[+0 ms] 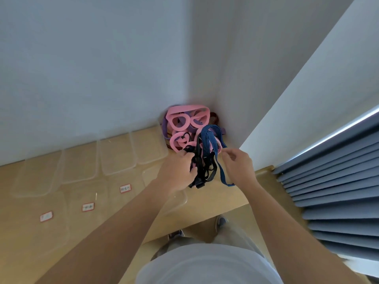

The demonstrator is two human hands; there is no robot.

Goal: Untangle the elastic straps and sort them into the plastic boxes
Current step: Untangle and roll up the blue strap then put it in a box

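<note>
The left hand [176, 173] has its fingers curled around a bundle of black straps [203, 171] and holds it above the tabletop [215, 198]. The loose ends of the bundle hang down just beside this hand, on its right. The right hand [240, 165] pinches a blue striped strap [209, 138] between thumb and fingers. This strap makes a loop beyond both hands, and one end hangs down between them. Behind the hands, in the corner of the walls, lies a pile of pink straps [184, 119] mixed with a purple strap [164, 128]. To the left of the left hand stands a row of clear plastic boxes [117, 156]. Nearer to the person are more clear pieces with red-framed labels [125, 188]; I cannot tell if they are lids or boxes. To the right of the right hand hangs a blue pleated curtain [328, 181].
</note>
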